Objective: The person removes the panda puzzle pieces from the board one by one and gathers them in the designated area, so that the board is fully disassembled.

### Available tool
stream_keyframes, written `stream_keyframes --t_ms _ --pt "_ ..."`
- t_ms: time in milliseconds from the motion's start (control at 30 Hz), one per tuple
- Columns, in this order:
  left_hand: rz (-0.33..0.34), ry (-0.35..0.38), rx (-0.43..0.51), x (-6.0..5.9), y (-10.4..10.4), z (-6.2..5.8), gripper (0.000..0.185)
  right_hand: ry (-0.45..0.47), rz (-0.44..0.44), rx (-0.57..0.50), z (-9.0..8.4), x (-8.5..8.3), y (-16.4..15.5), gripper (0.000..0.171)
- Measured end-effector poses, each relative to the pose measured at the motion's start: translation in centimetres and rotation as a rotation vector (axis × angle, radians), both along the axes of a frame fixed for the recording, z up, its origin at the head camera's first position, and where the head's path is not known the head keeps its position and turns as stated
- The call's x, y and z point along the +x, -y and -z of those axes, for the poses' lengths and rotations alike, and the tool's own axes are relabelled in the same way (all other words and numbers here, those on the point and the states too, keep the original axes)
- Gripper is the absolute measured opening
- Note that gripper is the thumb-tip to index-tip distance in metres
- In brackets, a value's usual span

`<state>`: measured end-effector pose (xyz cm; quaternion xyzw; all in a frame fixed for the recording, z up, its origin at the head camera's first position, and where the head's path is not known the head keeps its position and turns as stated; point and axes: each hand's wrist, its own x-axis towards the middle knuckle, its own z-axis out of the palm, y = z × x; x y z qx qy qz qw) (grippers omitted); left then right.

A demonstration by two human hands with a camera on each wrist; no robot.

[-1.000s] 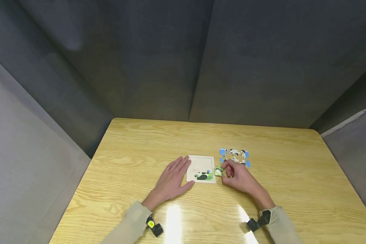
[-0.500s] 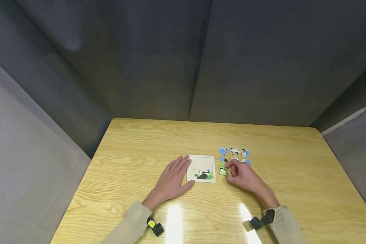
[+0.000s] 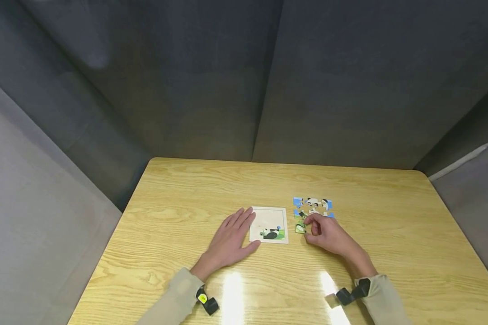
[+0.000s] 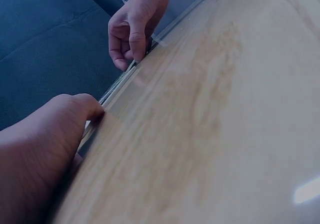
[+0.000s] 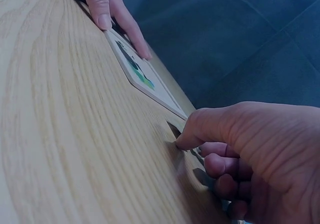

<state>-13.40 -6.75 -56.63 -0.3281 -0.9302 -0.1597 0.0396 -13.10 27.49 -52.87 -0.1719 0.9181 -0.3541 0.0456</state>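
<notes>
The landmark here is the square white puzzle tray with a thin wooden frame (image 3: 269, 224), lying flat near the middle of the pale wood-grain table (image 3: 187, 194). One panda piece sits in its near right corner; the rest of the tray is bare.

The left hand (image 3: 229, 241) lies flat just left of the tray, fingers straight and spread, thumb against the near left corner, seemingly to steady it. The right hand (image 3: 324, 234) is just right of the tray, fingers curled, thumb and forefinger pinching a small green puzzle piece (image 3: 300, 228) that rests on the table close beside the tray's right edge. That piece touches the near left end of a loose cluster of blue, white and black puzzle pieces (image 3: 313, 207), laid out in rows right of the tray and slightly farther back.

By my reading, this is the setting-down of the green piece against the cluster. The next move would call for easing the fingers off without dragging the piece or nudging its neighbours.

Room is generous: open tabletop lies on every side of the tray, and all table edges are well apart from it. The only tight spot is the narrow gap between tray and cluster.
</notes>
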Motion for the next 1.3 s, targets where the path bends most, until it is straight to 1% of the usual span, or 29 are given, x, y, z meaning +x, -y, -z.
stream_keyframes --t_ms 300,500,633,733,900,1100,1300 --pt "-0.001 0.004 -0.013 0.0 0.0 0.1 0.084 0.023 -0.004 -0.003 0.1 -0.1 -0.2 0.027" --pt "0.005 -0.001 0.006 0.0 0.1 0.1 0.084 0.001 0.002 0.002 0.0 -0.1 -0.2 0.027" --pt "0.007 -0.013 0.001 0.0 0.1 0.3 0.083 -0.017 0.009 -0.01 -0.3 0.0 0.2 0.027" --pt "0.004 -0.013 -0.007 -0.1 0.0 0.3 0.083 -0.018 -0.011 -0.037 -0.7 0.1 1.0 0.028" --pt "-0.006 0.016 -0.01 0.0 0.1 0.3 0.084 -0.009 -0.072 -0.048 -1.0 0.3 3.0 0.027" --pt "-0.013 0.02 -0.022 -0.1 0.0 0.3 0.083 -0.011 -0.134 -0.079 -1.6 0.2 5.7 0.029" --pt "-0.01 0.017 -0.022 -0.1 0.1 0.3 0.083 -0.037 -0.187 -0.074 -1.4 0.0 7.5 0.03"
